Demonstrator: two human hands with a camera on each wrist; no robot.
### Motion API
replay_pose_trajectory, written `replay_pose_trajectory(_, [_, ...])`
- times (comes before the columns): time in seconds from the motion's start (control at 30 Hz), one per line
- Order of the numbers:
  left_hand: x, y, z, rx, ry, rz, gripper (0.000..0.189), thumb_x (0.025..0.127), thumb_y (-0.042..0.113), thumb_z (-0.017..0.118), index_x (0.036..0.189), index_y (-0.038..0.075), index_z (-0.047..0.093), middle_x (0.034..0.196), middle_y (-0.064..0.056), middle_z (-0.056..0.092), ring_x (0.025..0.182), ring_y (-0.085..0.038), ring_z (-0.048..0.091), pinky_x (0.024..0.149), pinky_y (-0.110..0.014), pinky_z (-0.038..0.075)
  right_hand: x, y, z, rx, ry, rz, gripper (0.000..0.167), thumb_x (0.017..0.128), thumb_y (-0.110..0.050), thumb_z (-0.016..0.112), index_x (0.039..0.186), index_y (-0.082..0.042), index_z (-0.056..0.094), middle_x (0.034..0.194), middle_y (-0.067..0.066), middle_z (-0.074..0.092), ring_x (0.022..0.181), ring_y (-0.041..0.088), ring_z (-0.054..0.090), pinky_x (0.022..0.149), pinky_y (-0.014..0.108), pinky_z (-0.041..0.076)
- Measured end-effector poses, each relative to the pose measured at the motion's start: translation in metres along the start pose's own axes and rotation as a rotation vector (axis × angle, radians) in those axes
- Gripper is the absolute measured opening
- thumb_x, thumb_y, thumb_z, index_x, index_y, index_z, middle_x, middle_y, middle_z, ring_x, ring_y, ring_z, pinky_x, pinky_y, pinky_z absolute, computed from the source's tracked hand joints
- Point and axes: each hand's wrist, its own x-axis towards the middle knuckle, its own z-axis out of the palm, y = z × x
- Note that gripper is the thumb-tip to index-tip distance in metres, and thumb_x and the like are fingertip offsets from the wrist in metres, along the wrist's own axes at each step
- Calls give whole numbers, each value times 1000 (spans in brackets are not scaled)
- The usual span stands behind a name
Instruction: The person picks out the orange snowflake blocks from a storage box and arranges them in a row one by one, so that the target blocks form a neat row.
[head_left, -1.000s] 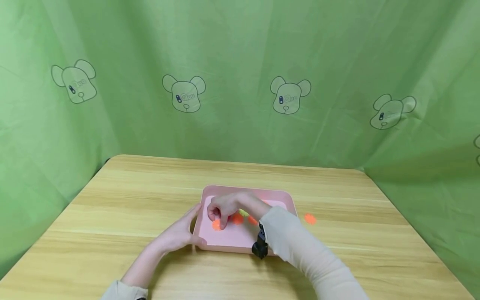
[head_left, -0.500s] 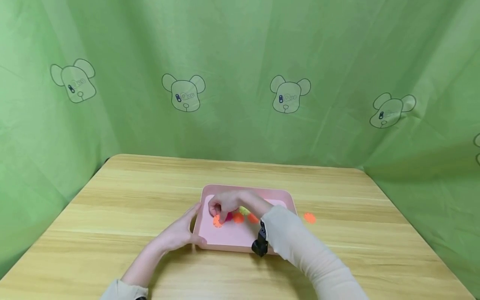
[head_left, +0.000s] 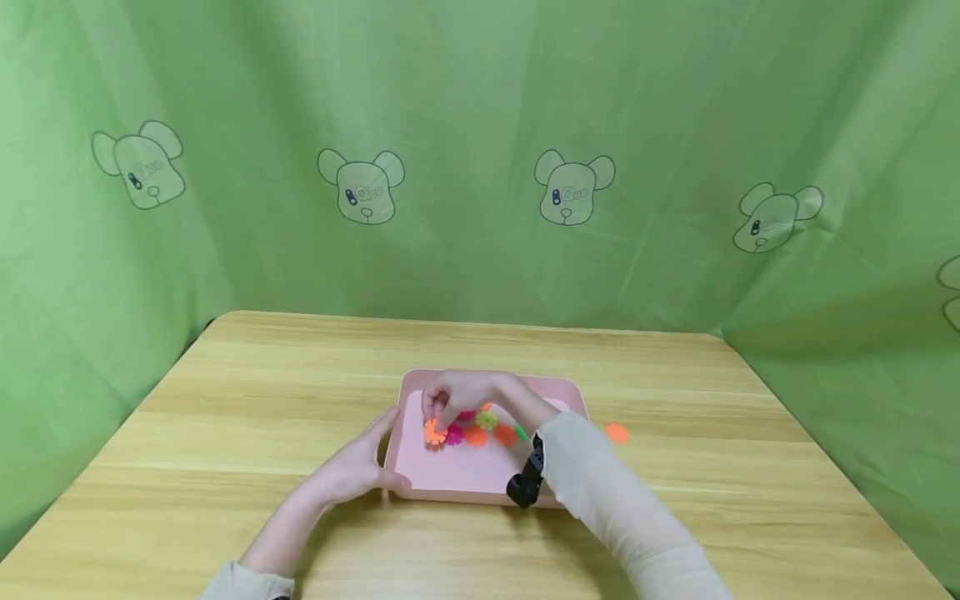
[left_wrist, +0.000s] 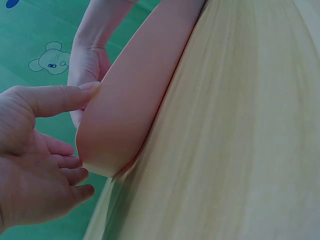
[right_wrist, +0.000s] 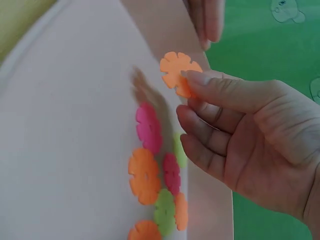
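Now the right hand (right_wrist: pixel 265 135) is pinching an orange flower (right_wrist: pixel 173 68), best lightly, the spread left hand (head_left: pixel 358 463) touching the tray (head_left: pixel 457 475).

The pinched flower piece (right_wrist: pixel 172 70) is plain orange. Of the others, there is a magenta flower (right_wrist: pixel 146 122), a deep pink flower (right_wrist: pixel 170 166), an orange flower (right_wrist: pixel 139 175) and a yellow-green flower (right_wrist: pixel 164 204). The tray (head_left: pixel 450 473) is pink — paler on its floor than its walls. The desk (head_left: pixel 300 358) is light yellow with darker streaked wood grain; the curtain (head_left: pixel 465 275) is green, printed with dark-outlined animal heads (head_left: pixel 365 190). The right sleeve (head_left: pixel 600 479) is cream, the wrist camera (head_left: pixel 527 483) black.
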Motion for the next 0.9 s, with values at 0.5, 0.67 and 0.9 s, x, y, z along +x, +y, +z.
replay_pose_trajectory(0.5, [0,0,1,14,4,-15,107,63,9,79,147,-2,14,151,-23,12,138,-39,9,108,-59,8,-27,10,-12,160,107,-60,6,84,1,62,89,0,58,73,4,53,64,17,54,63,33,51])
replay_pose_trajectory(0.67, [0,1,2,18,13,-13,107,62,8,79,147,-2,15,151,-23,13,137,-40,10,107,-60,8,-42,12,-17,180,146,-60,7,86,-1,59,92,1,58,77,6,57,68,19,57,68,39,52])
replay_pose_trajectory(0.9, [-1,1,3,26,22,-14,106,62,8,79,146,-2,16,151,-22,15,137,-40,11,107,-61,9,-64,24,-24,261,219,-50,12,85,1,57,97,1,57,82,8,57,73,18,57,75,42,52])
